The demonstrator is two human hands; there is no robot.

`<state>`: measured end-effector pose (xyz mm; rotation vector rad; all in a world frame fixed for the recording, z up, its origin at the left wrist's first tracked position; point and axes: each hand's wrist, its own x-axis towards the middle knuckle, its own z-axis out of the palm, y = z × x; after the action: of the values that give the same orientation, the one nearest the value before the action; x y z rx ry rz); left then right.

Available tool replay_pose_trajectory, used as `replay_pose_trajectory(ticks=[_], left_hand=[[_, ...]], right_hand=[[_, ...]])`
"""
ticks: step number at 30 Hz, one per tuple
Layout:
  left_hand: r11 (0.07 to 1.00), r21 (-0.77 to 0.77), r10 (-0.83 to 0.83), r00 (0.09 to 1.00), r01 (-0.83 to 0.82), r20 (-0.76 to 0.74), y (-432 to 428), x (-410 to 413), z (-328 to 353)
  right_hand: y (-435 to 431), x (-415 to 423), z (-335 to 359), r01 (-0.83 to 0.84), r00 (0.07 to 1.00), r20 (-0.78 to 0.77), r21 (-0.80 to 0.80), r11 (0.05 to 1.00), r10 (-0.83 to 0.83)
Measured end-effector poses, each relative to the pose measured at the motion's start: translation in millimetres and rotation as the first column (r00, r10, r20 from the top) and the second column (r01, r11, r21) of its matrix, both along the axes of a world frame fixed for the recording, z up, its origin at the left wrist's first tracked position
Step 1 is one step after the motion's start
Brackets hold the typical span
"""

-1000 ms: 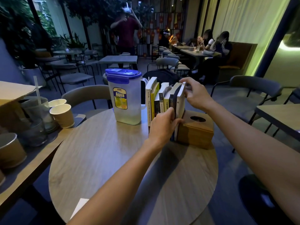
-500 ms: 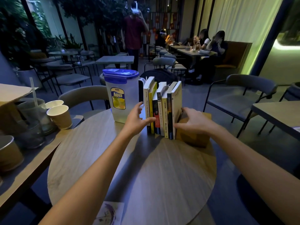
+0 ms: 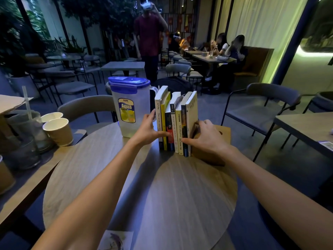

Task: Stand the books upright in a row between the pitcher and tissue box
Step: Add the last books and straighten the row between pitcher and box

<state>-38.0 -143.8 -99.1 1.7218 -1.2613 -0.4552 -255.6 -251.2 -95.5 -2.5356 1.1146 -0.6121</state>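
Observation:
Several books [image 3: 175,121] stand upright in a row, spines toward me, on the round wooden table [image 3: 140,192]. On their left stands a clear pitcher [image 3: 130,107] with a blue lid and a yellow "Aqua" label. A wooden tissue box [image 3: 219,141] sits on their right, partly hidden by my right hand. My left hand [image 3: 148,130] presses against the left end of the row, thumb across the lower spines. My right hand [image 3: 205,137] presses against the right end, thumb on the spines, fingers beside the last book.
A side table on the left holds paper cups [image 3: 57,130] and a plastic cup with a straw [image 3: 27,123]. A printed card [image 3: 115,239] lies at the table's near edge. Chairs [image 3: 261,107] and other tables surround me. People sit and stand farther back.
A second ago the books leaned and my right hand held their tops. Both hands have since moved to the two ends of the row and closed in; the books stand straighter.

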Motion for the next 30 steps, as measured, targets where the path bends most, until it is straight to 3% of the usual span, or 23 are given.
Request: replay_pose_trajectory(ticks=[7,15,25,30], left_hand=[[0.997,-0.026,-0.072,0.993,0.07,-0.089,0.8,1.5,0.6],[0.996,-0.064,-0.068,0.998,0.067,-0.01,-1.8,3.1,-0.9],[0.987,-0.151,-0.049,0.999,0.052,0.022,-6.1,-1.4,-8.9],[0.94,-0.308,0.171,0.984,-0.147,0.051,-9.6,-25.2,-33.2]], right_hand=[[-5.3,9.7,-0.1,-0.063,0.998,0.002,-0.014,0.998,0.063],[-14.5,20.4,2.5,-0.176,0.984,-0.013,-0.003,0.984,0.176],[-21.2,21.7,-0.3,-0.099,0.995,0.027,0.037,0.994,0.098],[-25.1,18.7,12.6,-0.106,0.992,-0.058,0.134,0.985,0.115]])
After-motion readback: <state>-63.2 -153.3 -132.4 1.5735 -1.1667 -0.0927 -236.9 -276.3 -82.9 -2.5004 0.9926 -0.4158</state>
